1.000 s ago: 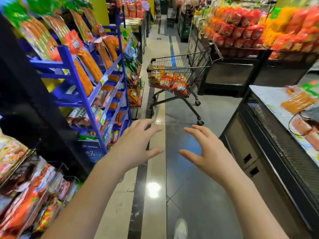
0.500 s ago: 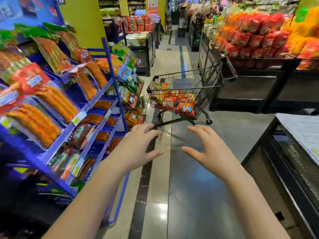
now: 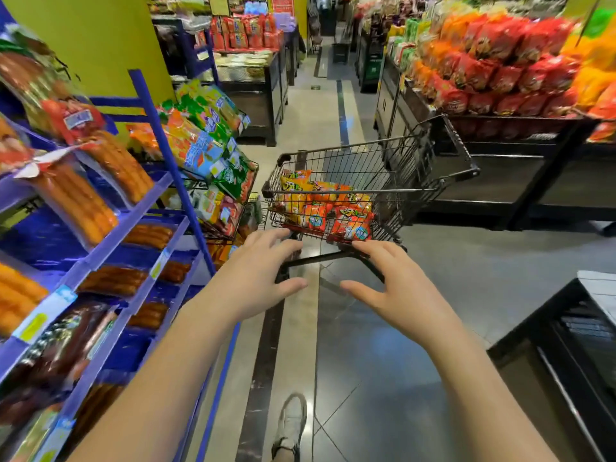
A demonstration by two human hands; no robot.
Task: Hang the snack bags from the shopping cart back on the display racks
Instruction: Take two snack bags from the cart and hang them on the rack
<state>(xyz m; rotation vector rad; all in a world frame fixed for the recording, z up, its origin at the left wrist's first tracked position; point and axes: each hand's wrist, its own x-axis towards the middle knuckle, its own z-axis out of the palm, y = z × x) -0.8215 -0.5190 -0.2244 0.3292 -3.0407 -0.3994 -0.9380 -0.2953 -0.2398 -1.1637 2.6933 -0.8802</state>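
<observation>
A black wire shopping cart [image 3: 393,168] stands in the aisle ahead of me, holding several orange and red snack bags [image 3: 326,208]. My left hand [image 3: 256,275] and my right hand [image 3: 396,288] reach forward side by side, fingers spread and empty, short of the cart's near end. To the cart's left a wire display rack [image 3: 230,208] carries colourful hanging snack bags [image 3: 203,141].
A blue shelf unit [image 3: 146,208] with packed sausages lines my left. Black display tables with red and orange bags [image 3: 500,71] run along the right. A black counter [image 3: 573,345] juts in at the lower right. My shoe [image 3: 291,418] is on the tiled floor.
I have walked forward along the aisle. The cart is much closer now, and both outstretched hands have come nearly up to its near end.
</observation>
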